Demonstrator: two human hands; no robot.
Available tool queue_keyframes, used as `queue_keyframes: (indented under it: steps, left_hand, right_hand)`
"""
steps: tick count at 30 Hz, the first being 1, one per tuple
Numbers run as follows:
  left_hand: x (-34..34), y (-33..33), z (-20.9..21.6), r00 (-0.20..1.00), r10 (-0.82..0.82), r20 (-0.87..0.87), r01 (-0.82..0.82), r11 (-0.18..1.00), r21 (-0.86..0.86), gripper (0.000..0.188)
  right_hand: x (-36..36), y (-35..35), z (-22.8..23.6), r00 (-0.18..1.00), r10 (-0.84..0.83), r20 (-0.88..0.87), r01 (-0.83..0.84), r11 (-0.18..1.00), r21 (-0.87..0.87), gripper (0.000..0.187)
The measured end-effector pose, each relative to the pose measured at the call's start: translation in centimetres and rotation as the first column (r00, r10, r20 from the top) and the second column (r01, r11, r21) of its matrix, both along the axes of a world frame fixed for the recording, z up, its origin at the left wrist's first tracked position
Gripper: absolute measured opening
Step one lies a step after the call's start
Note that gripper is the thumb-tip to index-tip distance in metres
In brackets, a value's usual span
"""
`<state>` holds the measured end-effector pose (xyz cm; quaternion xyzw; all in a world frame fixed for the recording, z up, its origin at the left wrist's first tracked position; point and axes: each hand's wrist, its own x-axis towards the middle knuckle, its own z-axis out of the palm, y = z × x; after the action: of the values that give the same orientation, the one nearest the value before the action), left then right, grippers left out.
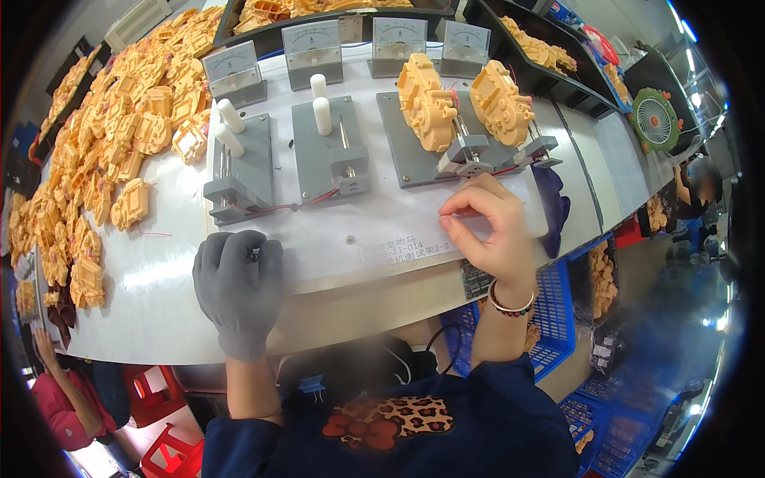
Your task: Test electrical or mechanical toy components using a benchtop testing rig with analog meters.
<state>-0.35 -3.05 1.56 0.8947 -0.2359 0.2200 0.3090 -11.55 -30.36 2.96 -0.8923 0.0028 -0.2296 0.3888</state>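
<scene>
Low in the left half of the frame, the left hand (237,285), in a grey glove, rests on the white table (159,279) near its front edge, fingers curled closed around a small dark part that barely shows at the knuckles. Right of centre, the bare right hand (490,231) hovers over the white fixture board (398,231), thumb and forefinger pinched together; whether anything lies between them cannot be told.

Above the hands, four grey test jigs sit in a row on the board. The two left jigs (239,163) carry only white pegs, while the two right ones each hold an orange plastic gearbox housing (426,103), just above the right hand. Behind the jigs, along the top of the frame, stand four analog meters (312,46).

A heap of orange housings (119,135) covers the upper left of the table, up to its curved left edge. Open table lies between that heap and the gloved hand. A blue crate (558,319) sits below the table edge at lower right.
</scene>
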Motion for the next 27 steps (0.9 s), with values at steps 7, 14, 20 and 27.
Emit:
queue_keyframes:
  steps: [7, 14, 20, 27]
  left_hand:
    - [-0.02, 0.01, -0.05, 1.000, -0.005, 0.000, 0.005, 1.000, -0.012, 0.006]
    - [-0.05, -0.01, -0.10, 1.000, 0.012, -0.015, -0.012, 1.000, 0.003, 0.007]
    - [-0.04, -0.01, -0.10, 1.000, -0.001, 0.009, 0.001, 1.000, 0.003, 0.006]
    - [-0.05, -0.04, -0.07, 1.000, -0.007, 0.005, 0.007, 1.000, -0.008, 0.006]
  right_hand:
    - [0.04, 0.17, 0.15, 1.000, 0.005, 0.022, -0.006, 0.998, 0.056, 0.009]
    - [0.29, 0.05, -0.18, 0.999, -0.024, 0.046, 0.028, 0.996, -0.080, 0.008]
    - [0.27, 0.36, -0.21, 0.997, -0.043, 0.067, 0.045, 0.999, -0.023, 0.007]
    - [0.26, 0.45, -0.38, 0.996, -0.064, 0.066, 0.066, 0.997, -0.033, 0.008]
